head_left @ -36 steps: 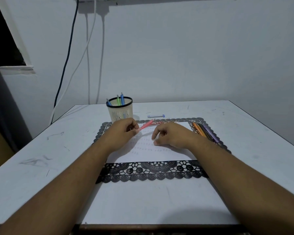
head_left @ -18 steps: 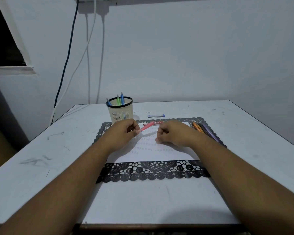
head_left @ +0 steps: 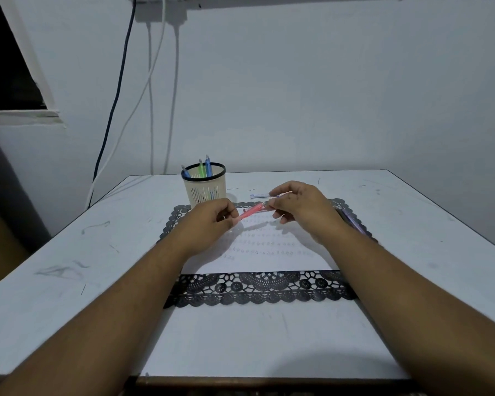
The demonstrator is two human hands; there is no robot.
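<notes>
The pink pen [head_left: 250, 212] was held between our two hands, off the counter [head_left: 69, 252] and over the far part of the paper sheet [head_left: 269, 258], which lay on the black lace mat [head_left: 257, 287]. Its long axis ran from near left up to far right. Our left hand [head_left: 209, 221] gripped the near, lower end with curled fingers. Our right hand [head_left: 303, 210] pinched the far, upper end, though the blur hid whether that end was a cap. With one hand at each end, we judged that any pull apart would have to run straight along that slanted axis. Past the left hand stood the pen cup [head_left: 205, 187], nearer to that hand than to the right.
</notes>
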